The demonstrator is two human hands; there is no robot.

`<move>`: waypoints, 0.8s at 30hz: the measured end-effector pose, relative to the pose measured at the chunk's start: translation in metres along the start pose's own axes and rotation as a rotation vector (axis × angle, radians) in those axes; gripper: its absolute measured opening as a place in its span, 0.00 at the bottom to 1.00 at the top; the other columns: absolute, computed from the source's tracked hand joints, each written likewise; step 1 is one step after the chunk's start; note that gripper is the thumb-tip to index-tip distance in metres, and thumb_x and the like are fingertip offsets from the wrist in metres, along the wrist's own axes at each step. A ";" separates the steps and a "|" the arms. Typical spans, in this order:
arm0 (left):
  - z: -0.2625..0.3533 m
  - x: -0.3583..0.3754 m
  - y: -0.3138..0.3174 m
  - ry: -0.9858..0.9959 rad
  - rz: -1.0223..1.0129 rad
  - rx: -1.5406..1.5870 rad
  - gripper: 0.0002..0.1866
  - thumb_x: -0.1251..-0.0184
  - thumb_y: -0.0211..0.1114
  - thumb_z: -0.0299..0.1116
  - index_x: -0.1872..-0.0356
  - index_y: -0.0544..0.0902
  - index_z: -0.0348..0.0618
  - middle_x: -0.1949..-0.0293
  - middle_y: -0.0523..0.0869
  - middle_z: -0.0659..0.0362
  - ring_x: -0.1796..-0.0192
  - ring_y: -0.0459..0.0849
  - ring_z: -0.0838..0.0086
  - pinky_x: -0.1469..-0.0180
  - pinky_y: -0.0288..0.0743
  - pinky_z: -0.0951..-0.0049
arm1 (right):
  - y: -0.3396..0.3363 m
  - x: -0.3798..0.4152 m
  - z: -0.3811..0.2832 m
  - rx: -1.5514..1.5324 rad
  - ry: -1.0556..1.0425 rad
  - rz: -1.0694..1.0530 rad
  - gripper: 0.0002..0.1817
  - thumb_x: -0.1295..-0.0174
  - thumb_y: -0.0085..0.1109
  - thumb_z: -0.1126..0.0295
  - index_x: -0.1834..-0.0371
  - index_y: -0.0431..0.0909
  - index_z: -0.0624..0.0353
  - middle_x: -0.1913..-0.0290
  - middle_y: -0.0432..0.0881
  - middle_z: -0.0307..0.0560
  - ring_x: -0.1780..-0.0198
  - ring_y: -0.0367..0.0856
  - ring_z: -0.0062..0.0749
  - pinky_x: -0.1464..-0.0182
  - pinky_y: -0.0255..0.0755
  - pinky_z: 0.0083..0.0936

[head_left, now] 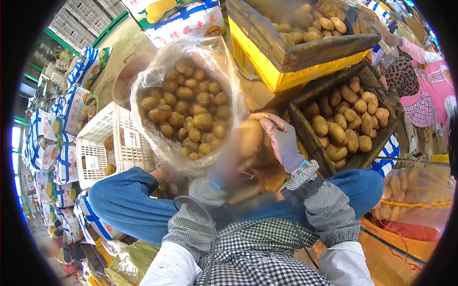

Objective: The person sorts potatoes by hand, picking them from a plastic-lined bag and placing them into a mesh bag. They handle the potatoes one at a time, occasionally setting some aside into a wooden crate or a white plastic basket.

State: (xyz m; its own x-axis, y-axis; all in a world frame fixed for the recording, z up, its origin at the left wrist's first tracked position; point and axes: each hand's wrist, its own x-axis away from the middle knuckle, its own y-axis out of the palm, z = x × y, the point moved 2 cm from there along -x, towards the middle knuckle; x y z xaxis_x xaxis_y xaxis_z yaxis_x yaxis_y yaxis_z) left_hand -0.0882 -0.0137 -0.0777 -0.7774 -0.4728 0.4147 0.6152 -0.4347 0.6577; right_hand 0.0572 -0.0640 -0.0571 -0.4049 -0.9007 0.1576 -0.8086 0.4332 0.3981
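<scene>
A large potato (251, 137), a little blurred, is between my two hands. My right hand (285, 143), in a grey and pink work glove, is closed at the right side of this potato. Orange netting (270, 175) shows behind and under that hand. My left hand (227, 162) is close to the potato's lower left side, smeared by motion, so its fingers cannot be read. In front of me a clear plastic bag (143, 121) stands open with many small potatoes (202, 121) inside.
On the right is a dark-edged crate (312, 157) of larger potatoes. Beyond it a yellow crate (300, 78) holds more. A white basket (98, 174) stands at left, near stacked printed sacks (67, 159). A co-worker in pink (424, 90) is at far right.
</scene>
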 end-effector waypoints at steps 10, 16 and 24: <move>-0.001 0.003 -0.001 -0.042 -0.030 0.406 0.39 0.32 0.40 0.70 0.48 0.75 0.40 0.73 0.80 0.56 0.89 0.65 0.81 0.91 0.58 0.85 | 0.013 0.008 -0.001 -0.169 -0.056 -0.062 0.14 0.31 0.54 0.67 0.46 0.76 0.61 0.50 0.76 0.45 0.55 0.79 0.31 0.52 0.77 0.24; 0.003 0.000 0.018 0.028 -0.027 0.261 0.40 0.31 0.37 0.70 0.50 0.76 0.40 0.82 0.77 0.62 0.89 0.63 0.84 0.89 0.59 0.87 | 0.017 0.018 0.005 0.210 -0.112 -0.260 0.15 0.31 0.53 0.68 0.44 0.76 0.61 0.48 0.78 0.45 0.51 0.79 0.28 0.48 0.75 0.21; 0.006 -0.017 0.032 0.405 -0.031 -0.137 0.38 0.29 0.38 0.66 0.39 0.70 0.39 0.60 0.83 0.57 0.80 0.77 0.80 0.83 0.70 0.81 | -0.027 -0.025 0.038 -0.112 0.062 -0.002 0.14 0.31 0.51 0.69 0.48 0.77 0.65 0.49 0.80 0.50 0.52 0.79 0.29 0.50 0.74 0.22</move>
State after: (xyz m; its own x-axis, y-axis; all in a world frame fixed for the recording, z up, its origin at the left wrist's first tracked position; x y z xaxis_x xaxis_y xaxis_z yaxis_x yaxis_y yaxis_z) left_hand -0.0561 -0.0150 -0.0600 -0.6983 -0.7091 0.0981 0.6255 -0.5378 0.5652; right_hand 0.0733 -0.0522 -0.1058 -0.3730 -0.9035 0.2109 -0.7555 0.4277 0.4963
